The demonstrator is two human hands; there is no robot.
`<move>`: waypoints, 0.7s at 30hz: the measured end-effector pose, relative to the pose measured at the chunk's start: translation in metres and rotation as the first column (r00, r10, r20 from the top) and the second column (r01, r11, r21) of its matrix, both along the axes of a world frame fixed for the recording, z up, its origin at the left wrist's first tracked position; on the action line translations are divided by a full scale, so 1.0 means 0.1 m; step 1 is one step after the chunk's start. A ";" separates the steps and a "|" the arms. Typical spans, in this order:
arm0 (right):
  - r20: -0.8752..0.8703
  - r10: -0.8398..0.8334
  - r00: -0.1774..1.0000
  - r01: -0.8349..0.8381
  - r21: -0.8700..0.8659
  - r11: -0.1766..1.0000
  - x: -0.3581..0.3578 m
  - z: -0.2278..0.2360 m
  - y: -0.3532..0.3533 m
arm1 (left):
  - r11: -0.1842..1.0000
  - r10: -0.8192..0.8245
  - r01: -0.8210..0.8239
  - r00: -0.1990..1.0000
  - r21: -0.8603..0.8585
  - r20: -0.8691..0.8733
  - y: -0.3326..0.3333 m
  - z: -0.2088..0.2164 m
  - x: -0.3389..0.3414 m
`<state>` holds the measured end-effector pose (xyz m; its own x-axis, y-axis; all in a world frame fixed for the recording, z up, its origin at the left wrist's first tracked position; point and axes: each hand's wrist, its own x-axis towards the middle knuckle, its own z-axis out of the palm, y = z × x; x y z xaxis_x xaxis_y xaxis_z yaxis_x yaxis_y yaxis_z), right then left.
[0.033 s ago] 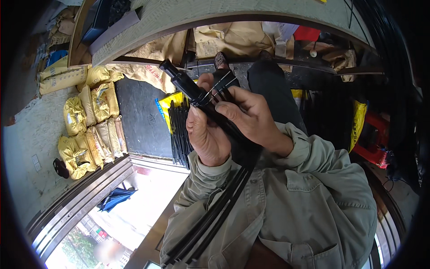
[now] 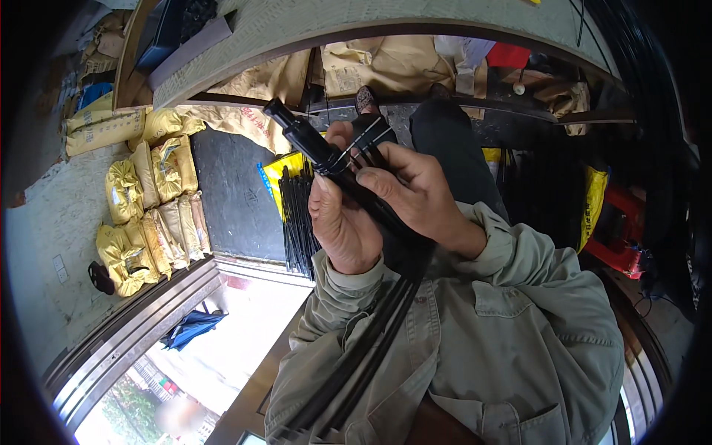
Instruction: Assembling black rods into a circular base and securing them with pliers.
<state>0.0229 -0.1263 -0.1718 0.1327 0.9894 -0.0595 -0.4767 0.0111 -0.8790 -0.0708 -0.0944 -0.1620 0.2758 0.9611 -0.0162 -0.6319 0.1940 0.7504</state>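
A long black bundle of slim rods [image 2: 386,326] runs slantwise across my lap. Its upper end is a stepped black tube [image 2: 298,135] pointing up and left. My left hand [image 2: 345,230] is closed round the bundle just below this tube, thumb along its near side. From the right, my right hand [image 2: 423,196] is closed on the bundle too, its thumb and fingers pinching slim black pieces beside the tube. A thin shiny wire or rod [image 2: 361,139] sticks out near those fingertips. What exactly lies under the fingers is hidden.
More black rods [image 2: 298,222] stand in a yellow bag [image 2: 273,178] to the left. Ahead runs a grey-topped bench [image 2: 415,21]. Yellow packages [image 2: 152,237] are stacked by the left wall. A red stool [image 2: 623,230] and another yellow bag [image 2: 591,204] are at right.
Both hands keep their hold and place. The lower ends of the black rods have swung slightly and look blurred.
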 end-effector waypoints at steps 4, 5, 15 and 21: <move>-0.129 0.062 0.990 -0.062 0.001 0.998 0.05 -0.01 0.01 | 0.994 -0.100 0.100 0.995 0.046 0.000 -0.01 -0.05 -0.03; -0.231 0.127 0.964 -0.134 -0.011 0.991 0.06 -0.01 0.01 | 0.994 -0.104 0.104 0.995 0.046 -0.003 -0.02 -0.05 -0.03; -0.330 0.166 0.929 -0.171 0.013 0.985 0.13 0.19 -0.09 | 0.878 -0.441 0.443 0.896 -0.179 0.056 0.09 0.18 -0.27; 0.122 -0.295 0.948 0.245 0.314 0.917 0.09 0.31 -0.05 | 0.970 0.014 0.057 0.957 0.235 -0.291 -0.09 0.61 0.11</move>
